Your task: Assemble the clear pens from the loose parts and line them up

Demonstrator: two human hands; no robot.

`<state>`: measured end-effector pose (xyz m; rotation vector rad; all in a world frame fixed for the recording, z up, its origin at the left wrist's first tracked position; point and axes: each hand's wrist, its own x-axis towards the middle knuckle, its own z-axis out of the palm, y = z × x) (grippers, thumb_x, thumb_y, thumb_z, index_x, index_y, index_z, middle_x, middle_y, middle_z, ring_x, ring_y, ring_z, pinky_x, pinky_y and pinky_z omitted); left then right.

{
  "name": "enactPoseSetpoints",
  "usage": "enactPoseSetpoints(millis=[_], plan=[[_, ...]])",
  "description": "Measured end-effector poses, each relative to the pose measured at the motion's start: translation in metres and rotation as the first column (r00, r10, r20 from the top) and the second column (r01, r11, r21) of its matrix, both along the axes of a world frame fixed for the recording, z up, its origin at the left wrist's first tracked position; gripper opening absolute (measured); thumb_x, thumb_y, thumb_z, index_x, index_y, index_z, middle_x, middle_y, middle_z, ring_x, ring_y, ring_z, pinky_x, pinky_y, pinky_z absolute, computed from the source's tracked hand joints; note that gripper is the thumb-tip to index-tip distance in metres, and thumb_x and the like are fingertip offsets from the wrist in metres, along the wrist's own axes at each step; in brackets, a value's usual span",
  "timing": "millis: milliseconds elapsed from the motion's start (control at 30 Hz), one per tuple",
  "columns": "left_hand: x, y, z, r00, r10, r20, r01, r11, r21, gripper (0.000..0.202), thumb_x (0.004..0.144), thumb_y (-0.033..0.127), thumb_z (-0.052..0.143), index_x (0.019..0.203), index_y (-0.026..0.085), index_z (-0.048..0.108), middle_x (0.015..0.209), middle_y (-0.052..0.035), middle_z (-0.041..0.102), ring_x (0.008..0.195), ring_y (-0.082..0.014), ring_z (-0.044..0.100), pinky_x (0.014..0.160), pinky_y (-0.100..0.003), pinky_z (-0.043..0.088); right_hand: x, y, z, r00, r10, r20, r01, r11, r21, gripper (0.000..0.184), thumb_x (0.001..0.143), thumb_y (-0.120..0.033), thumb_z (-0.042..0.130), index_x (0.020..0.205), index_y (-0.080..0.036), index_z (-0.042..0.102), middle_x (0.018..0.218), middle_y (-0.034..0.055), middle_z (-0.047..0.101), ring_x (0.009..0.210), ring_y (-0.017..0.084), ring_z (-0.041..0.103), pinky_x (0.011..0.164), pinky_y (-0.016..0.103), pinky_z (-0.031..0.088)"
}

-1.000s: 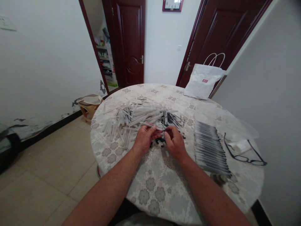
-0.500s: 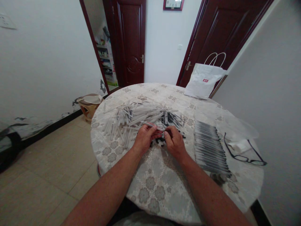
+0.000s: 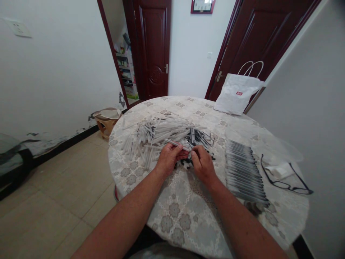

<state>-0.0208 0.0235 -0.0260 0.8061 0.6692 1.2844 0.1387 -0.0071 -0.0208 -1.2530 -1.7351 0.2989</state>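
Observation:
My left hand point(image 3: 169, 158) is closed round a thin white pen tube point(image 3: 175, 143) that sticks out up and to the left. My right hand point(image 3: 202, 164) pinches at the tube's right end; what its fingertips hold is too small to name. Both hands hover over small black parts point(image 3: 185, 162) on the round table point(image 3: 183, 208). Just beyond lies a heap of white tubes point(image 3: 153, 138) and black refills point(image 3: 201, 136). A neat row of assembled pens point(image 3: 242, 171) lies to the right of my right hand.
Black-framed glasses point(image 3: 289, 180) and clear plastic wrap point(image 3: 272, 145) lie at the table's right edge. A white paper bag point(image 3: 237, 94) stands at the back against a dark door. A low stool point(image 3: 106, 120) sits on the floor at left.
My hands keep the same pinch on the tube. The view has shifted slightly to the left, so everything sits a little further right in frame.

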Motion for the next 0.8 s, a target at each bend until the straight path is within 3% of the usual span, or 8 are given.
enactPoseSetpoints(millis=[333,633,700,800], plan=[[0.0003,-0.0006,0.0017,0.999,-0.034,-0.023,0.035,0.999,0.015,0.037,0.077,0.039,0.084,0.097,0.017,0.062,0.084,-0.008,0.077,0.078,-0.0241,0.077,0.073,-0.036,0.061,-0.0021,0.0019,-0.0016,0.998,-0.057,0.008,0.057,0.997,-0.044,0.027,0.106,-0.035,0.035,0.084,-0.026,0.049,0.071,-0.0007,0.053,0.065,0.019,0.051,0.065,0.032,0.035],[-0.0016,0.0012,0.0032,0.983,0.034,-0.182,-0.021,0.997,0.072,0.039,0.077,0.045,0.082,0.095,0.014,0.066,0.086,-0.0086,0.076,0.077,-0.0226,0.075,0.072,-0.036,0.062,0.0019,0.0071,-0.0033,0.996,-0.087,0.036,0.09,0.991,-0.095,0.039,0.106,-0.041,0.035,0.074,-0.024,0.047,0.064,-0.0029,0.048,0.059,0.016,0.045,0.06,0.029,0.029],[-0.0026,0.002,0.003,0.976,0.046,-0.214,-0.029,0.996,0.082,0.039,0.077,0.047,0.082,0.094,0.014,0.066,0.085,-0.008,0.076,0.074,-0.0212,0.074,0.07,-0.035,0.061,0.0025,0.0054,-0.0004,0.998,-0.064,0.001,0.064,0.993,-0.104,0.038,0.106,-0.041,0.036,0.078,-0.023,0.053,0.065,-0.0021,0.053,0.061,0.016,0.05,0.061,0.028,0.033],[-0.004,0.0022,0.0046,0.951,0.057,-0.304,-0.019,0.992,0.125,0.04,0.078,0.05,0.079,0.092,0.015,0.068,0.083,-0.0065,0.074,0.066,-0.0181,0.07,0.066,-0.033,0.059,0.0036,0.0026,0.0047,1.0,0.02,-0.022,-0.02,0.999,-0.04,0.024,0.103,-0.037,0.045,0.099,-0.021,0.062,0.083,0.002,0.066,0.074,0.018,0.06,0.071,0.028,0.042]])
